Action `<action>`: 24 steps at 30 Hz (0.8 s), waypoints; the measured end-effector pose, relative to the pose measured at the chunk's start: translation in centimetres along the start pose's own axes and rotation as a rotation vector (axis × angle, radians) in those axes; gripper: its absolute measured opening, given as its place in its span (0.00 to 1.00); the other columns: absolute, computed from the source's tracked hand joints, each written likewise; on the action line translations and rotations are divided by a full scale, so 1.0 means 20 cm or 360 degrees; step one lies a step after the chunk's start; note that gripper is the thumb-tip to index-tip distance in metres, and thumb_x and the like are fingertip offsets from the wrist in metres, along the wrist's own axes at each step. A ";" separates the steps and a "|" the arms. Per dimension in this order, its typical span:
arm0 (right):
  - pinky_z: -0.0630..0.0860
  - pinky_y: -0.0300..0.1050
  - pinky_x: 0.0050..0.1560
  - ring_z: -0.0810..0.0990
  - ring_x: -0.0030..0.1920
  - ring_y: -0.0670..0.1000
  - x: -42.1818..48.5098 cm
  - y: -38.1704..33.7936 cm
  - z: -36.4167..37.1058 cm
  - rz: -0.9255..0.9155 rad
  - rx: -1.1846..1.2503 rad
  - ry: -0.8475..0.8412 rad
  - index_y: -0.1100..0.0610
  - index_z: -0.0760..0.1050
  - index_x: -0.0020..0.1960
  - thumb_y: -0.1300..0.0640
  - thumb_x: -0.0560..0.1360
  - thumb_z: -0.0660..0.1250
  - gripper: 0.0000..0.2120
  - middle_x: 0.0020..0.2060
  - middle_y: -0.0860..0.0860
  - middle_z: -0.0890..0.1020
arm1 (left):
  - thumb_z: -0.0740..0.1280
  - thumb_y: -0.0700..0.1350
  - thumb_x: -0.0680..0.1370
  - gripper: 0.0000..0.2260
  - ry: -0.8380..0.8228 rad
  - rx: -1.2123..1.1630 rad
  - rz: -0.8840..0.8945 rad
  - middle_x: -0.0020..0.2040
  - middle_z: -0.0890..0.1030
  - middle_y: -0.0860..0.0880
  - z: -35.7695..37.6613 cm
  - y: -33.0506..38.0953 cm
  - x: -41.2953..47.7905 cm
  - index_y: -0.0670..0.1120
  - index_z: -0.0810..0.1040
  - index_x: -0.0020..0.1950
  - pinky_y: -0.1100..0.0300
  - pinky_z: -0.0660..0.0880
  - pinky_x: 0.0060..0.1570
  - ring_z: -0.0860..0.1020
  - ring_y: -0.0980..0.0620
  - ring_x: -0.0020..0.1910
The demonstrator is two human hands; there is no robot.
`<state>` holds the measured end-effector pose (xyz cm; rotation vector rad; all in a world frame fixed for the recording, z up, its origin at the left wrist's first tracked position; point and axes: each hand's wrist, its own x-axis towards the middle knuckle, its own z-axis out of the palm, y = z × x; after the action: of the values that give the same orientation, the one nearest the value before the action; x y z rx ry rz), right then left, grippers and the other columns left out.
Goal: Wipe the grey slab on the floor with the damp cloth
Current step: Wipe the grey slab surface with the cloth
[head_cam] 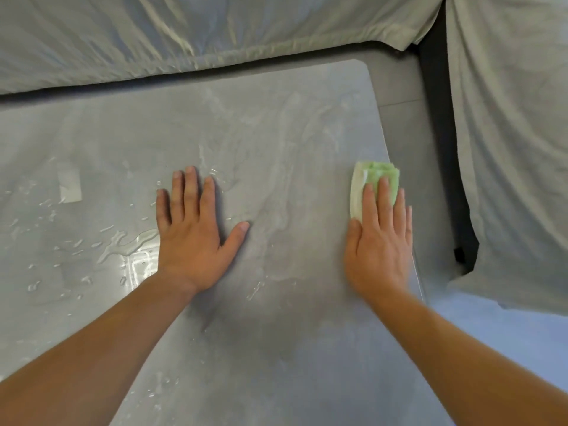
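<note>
Near right edge of flat grey stone-look slab (276,167), laid on floor: folded pale-green damp cloth (373,186), pinned flat under right hand (379,238). Fingers of that hand extended and close together, pressing down on cloth rather than curled round it; not a pinch, a flat-palm press. Left hand (193,232) bare, fingers spread apart, palm flat on slab near centre, holding nothing; judged to be bracing body weight.

Step in hand, as judged: wiping pass under way along right margin. Faint dull smears across centre and upper right read as already wetted. Loose water (129,244) standing in beads and one larger puddle at left, beside left wrist; strip of pale tape or film (70,186) stuck further left.

Next move, as judged: sweep of cloth leftward across centre toward puddle, pressure kept even, left hand lifted clear of path. Cloth close to slab edge, so risk of dragging off onto dark floor (412,124).

Count:
- slab, one
- cloth, one
- hands, two
- tape strip, one
- draped grey-white sheets (153,32), two visible, one along far side, one at right
</note>
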<state>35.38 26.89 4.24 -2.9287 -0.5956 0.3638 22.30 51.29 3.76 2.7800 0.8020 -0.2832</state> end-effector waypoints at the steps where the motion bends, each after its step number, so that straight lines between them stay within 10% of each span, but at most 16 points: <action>1: 0.45 0.57 0.80 0.43 0.81 0.58 -0.07 0.01 0.01 0.0037 -0.0018 -0.0025 0.52 0.44 0.82 0.48 0.83 0.44 0.28 0.82 0.51 0.46 | 0.46 0.70 0.79 0.40 0.0000 0.0000 0.0004 0.82 0.45 0.41 0.00 0.00 0.00 0.43 0.48 0.81 0.41 0.39 0.77 0.39 0.43 0.81; 9: 0.41 0.59 0.79 0.42 0.81 0.59 0.35 -0.31 0.00 0.0037 0.0057 0.0073 0.52 0.45 0.82 0.50 0.83 0.49 0.29 0.82 0.51 0.45 | 0.40 0.69 0.79 0.39 -0.0035 -0.0033 0.0010 0.82 0.43 0.41 0.00 0.00 0.00 0.44 0.45 0.82 0.42 0.36 0.77 0.37 0.43 0.80; 16: 0.51 0.65 0.77 0.55 0.79 0.63 -0.14 -0.35 0.11 -0.1091 -0.0178 -0.0163 0.51 0.58 0.80 0.52 0.78 0.58 0.30 0.80 0.51 0.58 | 0.38 0.66 0.79 0.35 -0.0085 -0.0317 0.0024 0.83 0.42 0.46 -0.10 -0.06 -0.10 0.49 0.50 0.82 0.48 0.28 0.74 0.36 0.50 0.80; 21: 0.45 0.61 0.79 0.49 0.80 0.61 0.28 -0.59 0.09 -0.0512 -0.0057 0.0034 0.51 0.52 0.81 0.51 0.82 0.53 0.29 0.81 0.50 0.52 | 0.40 0.66 0.80 0.35 -0.0092 -0.0283 -0.0097 0.82 0.41 0.44 -0.03 -0.09 -0.28 0.48 0.51 0.81 0.46 0.31 0.76 0.34 0.49 0.80; 24: 0.47 0.63 0.78 0.50 0.80 0.63 0.03 -0.65 0.15 -0.0808 -0.0138 -0.0012 0.53 0.54 0.81 0.52 0.80 0.54 0.30 0.81 0.52 0.53 | 0.42 0.66 0.80 0.34 -0.0039 -0.0527 -0.0177 0.83 0.43 0.45 -0.02 -0.09 -0.35 0.48 0.52 0.81 0.45 0.36 0.77 0.36 0.50 0.80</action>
<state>30.36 39.22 3.41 -2.7130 -1.3388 0.2904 15.61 49.32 5.51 2.4249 0.9081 -0.1840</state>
